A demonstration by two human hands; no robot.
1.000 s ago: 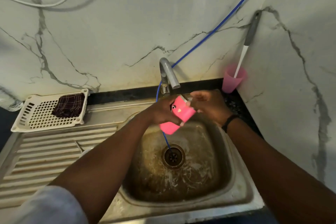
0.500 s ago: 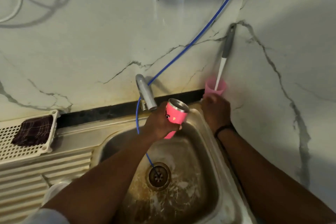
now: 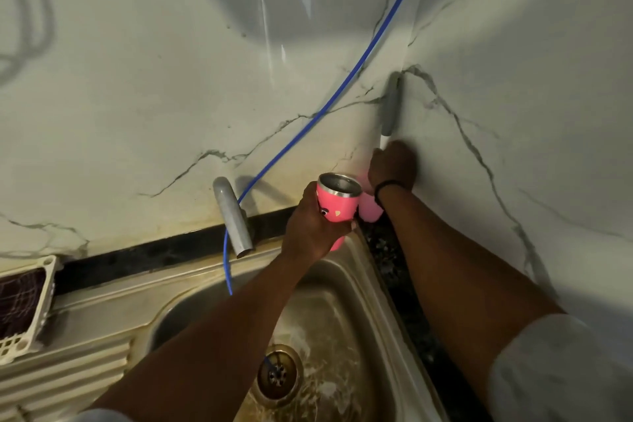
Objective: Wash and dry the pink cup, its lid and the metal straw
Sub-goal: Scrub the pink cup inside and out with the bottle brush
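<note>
The left hand grips the pink cup, mouth up, over the sink's back right corner; the right hand has left the cup and now seems closed round the brush handle, so inside scrubbing likely follows

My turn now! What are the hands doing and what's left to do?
Left hand: grips the pink cup, upright over the sink edge, mouth open, lid off.
Right hand: curled round the white stem of the grey-handled brush standing in the pale pink holder in the corner.
Lid and straw: not in view.
Whether the cup is rinsed: cannot tell.
Left: likely brush the cup, then lid, straw, drying.
</note>
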